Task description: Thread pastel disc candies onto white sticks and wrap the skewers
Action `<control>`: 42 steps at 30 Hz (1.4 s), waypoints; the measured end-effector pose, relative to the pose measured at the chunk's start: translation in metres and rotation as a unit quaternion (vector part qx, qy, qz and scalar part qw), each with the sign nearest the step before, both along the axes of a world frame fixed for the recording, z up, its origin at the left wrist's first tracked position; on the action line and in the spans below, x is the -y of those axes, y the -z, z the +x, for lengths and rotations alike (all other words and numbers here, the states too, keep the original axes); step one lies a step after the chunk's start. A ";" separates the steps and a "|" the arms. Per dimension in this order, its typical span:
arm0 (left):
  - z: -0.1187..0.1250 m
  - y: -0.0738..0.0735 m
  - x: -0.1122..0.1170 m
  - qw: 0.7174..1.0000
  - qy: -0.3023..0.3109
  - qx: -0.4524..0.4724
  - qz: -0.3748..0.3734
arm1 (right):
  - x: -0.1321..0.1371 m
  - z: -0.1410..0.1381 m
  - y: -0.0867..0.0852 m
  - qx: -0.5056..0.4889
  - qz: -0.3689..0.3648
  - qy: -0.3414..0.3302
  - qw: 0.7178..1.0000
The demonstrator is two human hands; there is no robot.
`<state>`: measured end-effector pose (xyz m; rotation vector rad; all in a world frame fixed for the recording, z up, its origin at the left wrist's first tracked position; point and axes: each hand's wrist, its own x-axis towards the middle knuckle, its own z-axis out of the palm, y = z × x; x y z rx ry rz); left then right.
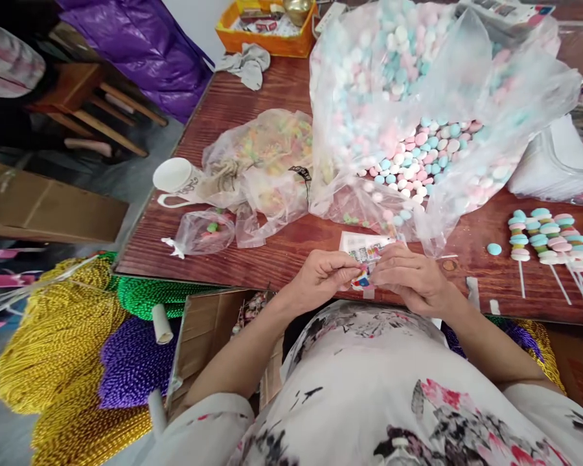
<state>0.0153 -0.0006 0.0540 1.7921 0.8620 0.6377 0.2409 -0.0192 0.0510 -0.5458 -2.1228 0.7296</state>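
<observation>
Fingertips of the left hand (pixel 320 278) and the right hand (pixel 411 277) close in from either side on a small, brightly printed piece (pixel 362 281), held near the front edge of the wooden surface, close to the body, probably so that both can work finely on it. The left hand pinches it between thumb and forefinger; the right hand has its fingers bent over the other side, and how firmly it grips cannot be told. Just beyond lies a flat white printed sheet (pixel 352 242), apparently kept there for easy reach. The big clear bag (pixel 340 84) sits slumped behind, its thin, crinkled film spread open toward the person, which seems to leave the smooth, rounded pink, white and pale blue sweets (pixel 412 162) within reach. To the right, sticks of stacked sweets (pixel 547 239) lie side by side, their thin white ends pointing toward the front edge, perhaps for tidy handling; one loose blue disc (pixel 494 248) rests near them. On the left, a glossy white cup (pixel 172 176) stands against a softer, rumpled bag (pixel 272 145) of orange and green pieces, with a small clear bag (pixel 199 233) in front. Below the surface, yellow bundles (pixel 53 336) of beaded-looking strands hang in thick, rope-like loops.
</observation>
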 end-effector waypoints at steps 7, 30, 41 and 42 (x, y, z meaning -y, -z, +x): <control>-0.002 0.031 0.015 0.981 -0.177 0.062 0.054 | 0.000 -0.020 0.028 -0.061 -0.084 0.053 0.993; 0.036 0.017 0.002 0.918 -0.276 0.159 -0.237 | -0.016 -0.044 0.024 -0.189 -0.188 0.239 0.934; 0.027 0.020 -0.002 0.958 -0.150 0.097 -0.225 | -0.037 -0.062 0.028 -0.058 0.108 0.361 0.924; 0.024 0.018 -0.005 0.960 -0.138 0.085 -0.229 | -0.037 -0.063 0.029 -0.050 0.109 0.368 0.922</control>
